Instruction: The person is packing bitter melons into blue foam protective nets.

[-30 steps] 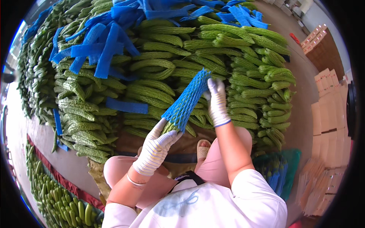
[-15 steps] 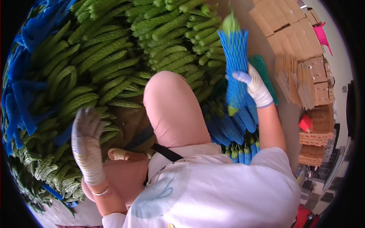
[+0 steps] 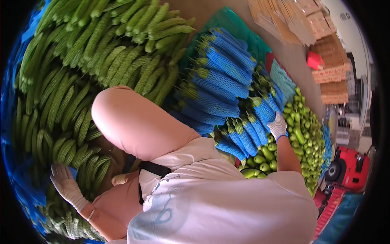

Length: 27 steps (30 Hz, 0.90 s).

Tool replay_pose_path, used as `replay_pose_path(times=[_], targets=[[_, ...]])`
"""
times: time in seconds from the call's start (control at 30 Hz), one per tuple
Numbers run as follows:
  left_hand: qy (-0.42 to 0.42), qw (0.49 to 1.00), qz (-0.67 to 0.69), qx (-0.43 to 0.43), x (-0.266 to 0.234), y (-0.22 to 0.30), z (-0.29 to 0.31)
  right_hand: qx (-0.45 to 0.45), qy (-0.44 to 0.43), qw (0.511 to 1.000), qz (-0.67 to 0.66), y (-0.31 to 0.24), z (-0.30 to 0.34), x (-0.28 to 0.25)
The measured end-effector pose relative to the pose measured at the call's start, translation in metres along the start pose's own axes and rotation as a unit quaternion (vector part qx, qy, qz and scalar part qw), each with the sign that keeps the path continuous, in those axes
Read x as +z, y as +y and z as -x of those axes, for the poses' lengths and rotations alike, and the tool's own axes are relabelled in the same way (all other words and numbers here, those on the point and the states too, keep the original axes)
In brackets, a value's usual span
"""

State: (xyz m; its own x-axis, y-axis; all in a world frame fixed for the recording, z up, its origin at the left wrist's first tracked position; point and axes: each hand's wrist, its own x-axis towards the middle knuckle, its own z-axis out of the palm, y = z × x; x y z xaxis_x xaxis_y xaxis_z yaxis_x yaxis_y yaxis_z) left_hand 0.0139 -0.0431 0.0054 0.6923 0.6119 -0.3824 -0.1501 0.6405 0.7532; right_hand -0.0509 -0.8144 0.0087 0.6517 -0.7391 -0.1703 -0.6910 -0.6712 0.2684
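Observation:
My right hand [image 3: 278, 125], in a white knit glove, is closed at the lower end of a bitter melon in a blue foam net [image 3: 264, 109]. That melon lies against others on the right, its green stem end poking out of the sleeve. Beside it is a stack of netted bitter melons [image 3: 221, 77]. At the left, my gloved left hand [image 3: 65, 185] is open with fingers stretched, holding nothing. It is near bare bitter melons [image 3: 95, 173] and a piece of blue netting [image 3: 73, 173]. A large heap of bare bitter melons [image 3: 91, 53] spreads beyond my knee.
Short green vegetables [image 3: 300, 130] are heaped right of my right arm. A green sheet [image 3: 231, 24] lies behind the netted stack. Cardboard boxes [image 3: 331, 53], a red container [image 3: 315, 60] and a red vehicle [image 3: 351, 168] stand farther right. Blue net sleeves [image 3: 24, 183] line the left edge.
The view has turned right. My right hand has brought the netted bitter melon down from the air onto the netted ones. My left hand stays empty, fingers still stretched.

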Motion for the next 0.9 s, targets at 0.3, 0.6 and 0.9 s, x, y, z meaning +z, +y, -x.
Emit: replay_pose_path(times=[0.3,0.6,0.9], targets=[[-0.112,0.986,0.087,-0.088,-0.138,0.021,-0.034,0.078,-0.029,0.993,0.078,0.059,-0.017,0.089],[-0.224,0.941,-0.227,0.11,-0.055,0.035,0.012,-0.389,0.112,0.732,-0.547,-0.247,-0.068,-0.056],[-0.007,0.831,-0.528,0.172,-0.018,0.013,0.015,-0.87,0.134,0.377,-0.288,-0.537,0.218,-0.174]])
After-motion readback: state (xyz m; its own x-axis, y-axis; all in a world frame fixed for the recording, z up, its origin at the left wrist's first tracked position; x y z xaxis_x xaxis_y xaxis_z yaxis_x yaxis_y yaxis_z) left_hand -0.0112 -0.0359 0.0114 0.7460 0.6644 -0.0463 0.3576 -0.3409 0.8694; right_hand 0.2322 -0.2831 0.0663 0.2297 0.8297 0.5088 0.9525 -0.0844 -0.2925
